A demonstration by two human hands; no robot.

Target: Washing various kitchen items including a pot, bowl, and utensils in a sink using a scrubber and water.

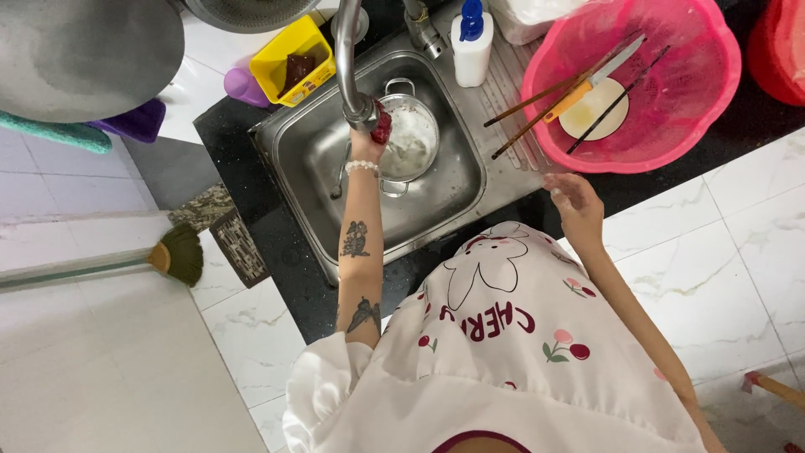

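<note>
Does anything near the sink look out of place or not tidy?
Mostly not. Only the chopsticks stand out: they lie askew across the rim of the pink basin, with their tips sticking out over the draining board. The pot sits upright in the sink beside the left hand.

One cam only, worn on the head, looking nearly straight down from well above. The person's white top (503, 361) fills the near bottom edge; both arms run away from it toward the far side. Steel sink (302, 159) sits centre-far, tap (345, 59) rising close to the lens. Pink basin (713, 92) far right, broom (172, 254) on the floor at left. No 2nd view, so no overlap.
</note>
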